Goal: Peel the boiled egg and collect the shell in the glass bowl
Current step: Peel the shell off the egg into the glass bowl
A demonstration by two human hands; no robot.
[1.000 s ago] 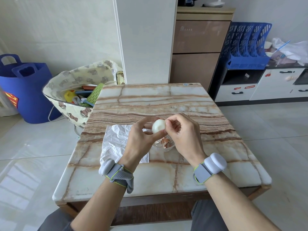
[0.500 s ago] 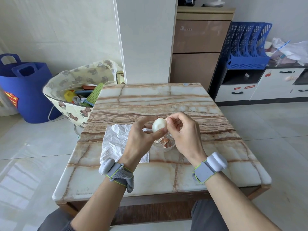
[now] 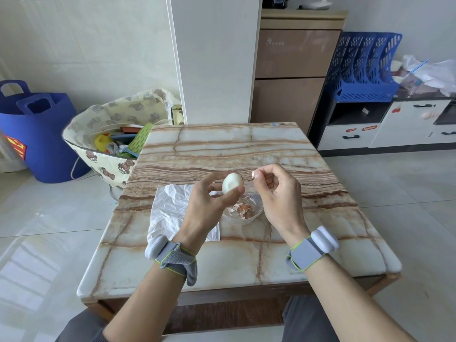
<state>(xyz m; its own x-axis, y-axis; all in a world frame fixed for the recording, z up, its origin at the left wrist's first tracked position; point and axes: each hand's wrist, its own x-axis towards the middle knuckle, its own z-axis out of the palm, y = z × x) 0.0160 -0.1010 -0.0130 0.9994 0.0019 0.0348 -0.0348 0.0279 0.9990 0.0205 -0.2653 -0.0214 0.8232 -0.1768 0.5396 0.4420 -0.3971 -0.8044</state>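
the crinkled white sheet (image 3: 170,208) lay on the marble table (image 3: 222,149). the left hand (image 3: 209,206) gripped the mostly peeled egg (image 3: 232,185) between thumb and fingers. at five o'clock from the egg sat the glass bowl (image 3: 258,213), holding shell bits (image 3: 243,208). at three o'clock, the right hand (image 3: 276,193) pinched a shell flake (image 3: 253,174).

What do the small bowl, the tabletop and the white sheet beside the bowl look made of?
The small clear bowl: glass by the look, glossy; the brown shell pieces and the table show through its wall. The veined cream-and-brown tabletop: polished marble or a marble-look slab, with banded veins and a soft sheen. The white crinkled sheet: thin paper or plastic film, sharply creased; I cannot tell which.
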